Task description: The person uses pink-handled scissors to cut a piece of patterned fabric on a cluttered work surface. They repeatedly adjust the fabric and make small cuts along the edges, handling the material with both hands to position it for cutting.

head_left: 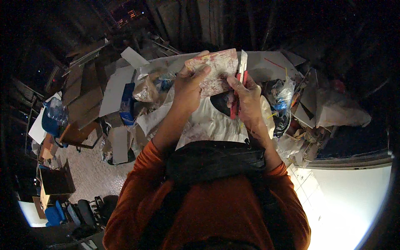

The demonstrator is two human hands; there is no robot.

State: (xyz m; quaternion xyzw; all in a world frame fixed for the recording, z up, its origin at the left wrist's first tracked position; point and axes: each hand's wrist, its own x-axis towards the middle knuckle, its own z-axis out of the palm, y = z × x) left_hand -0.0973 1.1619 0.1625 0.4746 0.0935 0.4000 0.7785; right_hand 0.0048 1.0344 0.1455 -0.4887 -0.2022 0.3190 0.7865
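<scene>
My left hand (189,85) grips a flat rectangular piece with a worn, patchy red and white face (216,68), thumb on the front and fingers behind. My right hand (246,98) is closed round a red utility knife (234,109), its pale blade end pointing up and away from me beside the piece's right edge. The right thumb lies at that edge; whether it presses on it I cannot tell. Below the hands spreads a whitish, creased sheet (208,125). A dark rounded thing (221,103) shows between it and the piece, partly hidden by my right hand.
Cardboard sheets (85,91), a blue box (127,102) and a clear plastic bag (146,89) lie to the left. On the right are a bag with blue contents (284,98) and a large pale sack (339,110). Chairs (83,212) stand at lower left.
</scene>
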